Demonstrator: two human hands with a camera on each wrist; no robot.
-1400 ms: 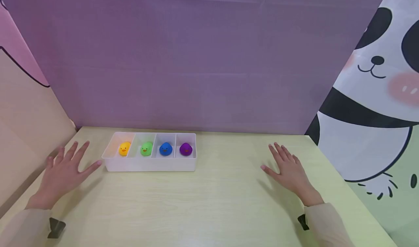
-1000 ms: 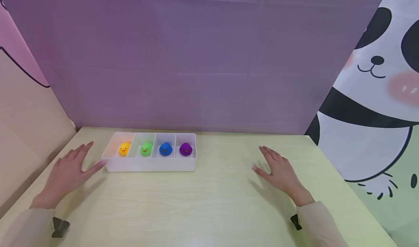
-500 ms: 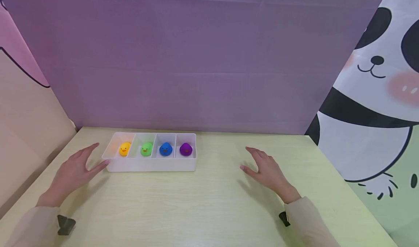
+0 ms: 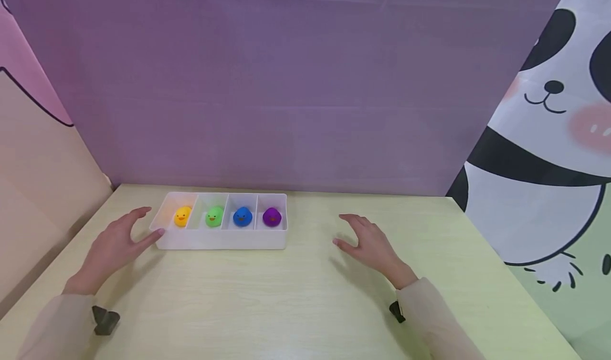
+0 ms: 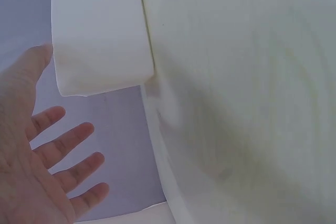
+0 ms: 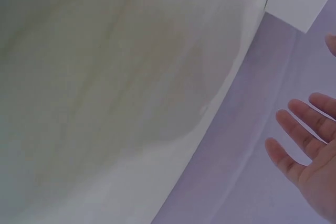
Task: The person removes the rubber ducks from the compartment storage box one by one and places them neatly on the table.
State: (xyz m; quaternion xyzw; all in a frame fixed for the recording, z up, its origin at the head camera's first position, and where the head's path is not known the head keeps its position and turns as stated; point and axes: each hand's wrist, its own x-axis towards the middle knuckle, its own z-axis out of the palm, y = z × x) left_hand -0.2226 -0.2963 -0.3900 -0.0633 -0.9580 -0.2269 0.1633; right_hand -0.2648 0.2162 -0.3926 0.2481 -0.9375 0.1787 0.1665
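A white box (image 4: 219, 239) with a row of compartments stands toward the back left of the table. Its compartments hold a yellow toy duck (image 4: 182, 217), a green toy duck (image 4: 214, 217), a blue toy duck (image 4: 242, 217) and a purple toy duck (image 4: 272, 217). At the box's left end is my left hand (image 4: 112, 248), thumb and fingers spread; whether the thumb touches the box I cannot tell. My right hand (image 4: 374, 246) hovers over the table to the right of the box, apart from it, holding nothing. Both wrist views show the palms bare, fingers extended, with the box's end nearby.
The pale wooden table (image 4: 267, 307) reaches back to a purple backdrop (image 4: 286, 95). A beige panel (image 4: 43, 190) borders the left side. On the right hangs a panel with a printed panda (image 4: 534, 211). Dark pieces are on both sleeves at the wrists.
My right hand has moved left toward the box. The left hand has shifted slightly right, bringing its thumb over the box's left front corner. The box and ducks stay in place.
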